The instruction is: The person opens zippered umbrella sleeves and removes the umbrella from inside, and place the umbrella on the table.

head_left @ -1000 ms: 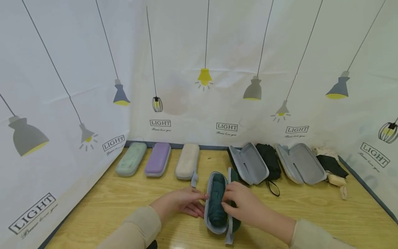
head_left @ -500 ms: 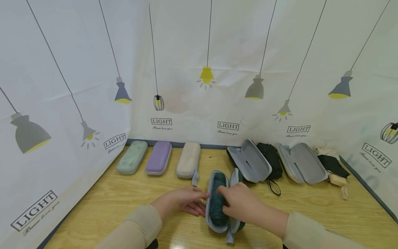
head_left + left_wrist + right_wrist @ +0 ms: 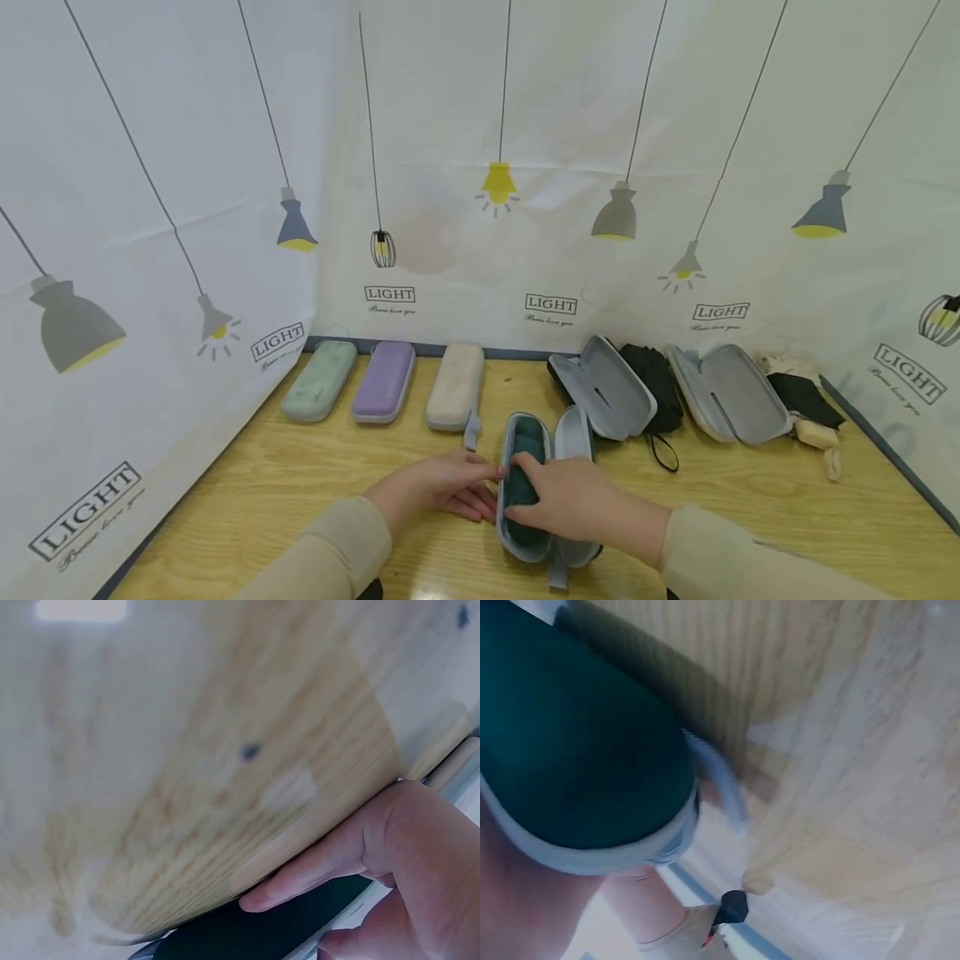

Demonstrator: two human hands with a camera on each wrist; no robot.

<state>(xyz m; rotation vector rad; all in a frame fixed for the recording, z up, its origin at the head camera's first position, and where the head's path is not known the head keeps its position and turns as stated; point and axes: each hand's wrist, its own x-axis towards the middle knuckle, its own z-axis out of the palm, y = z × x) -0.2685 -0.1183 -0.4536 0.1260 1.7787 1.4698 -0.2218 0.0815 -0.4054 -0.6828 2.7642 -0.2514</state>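
An open dark green case with grey lining (image 3: 504,542) lies lengthwise in front of me, its lid (image 3: 573,429) folded out to the right. Inside it rests a dark green folded umbrella (image 3: 524,486). My right hand (image 3: 570,498) reaches over the lid side and grips the umbrella, thumb and index finger curled across it. My left hand (image 3: 453,485) stays at the case's left side, thumb at the rim and straight fingers along the outer wall, whose dark green shell (image 3: 259,926) shows in the left wrist view. The lid's green outside (image 3: 585,757) fills the right wrist view's corner.
Behind, a mint case (image 3: 320,381), a purple case (image 3: 382,382) and a cream case (image 3: 454,387) stand in a row. To the right are an open black case (image 3: 615,396), a black umbrella (image 3: 651,387), an open cream case (image 3: 738,396) and a beige-and-black umbrella (image 3: 802,400).
My right hand has moved left, from the umbrella's right edge to across its top with fingers round it. The lid has swung further out to the right. My left hand has stayed put.
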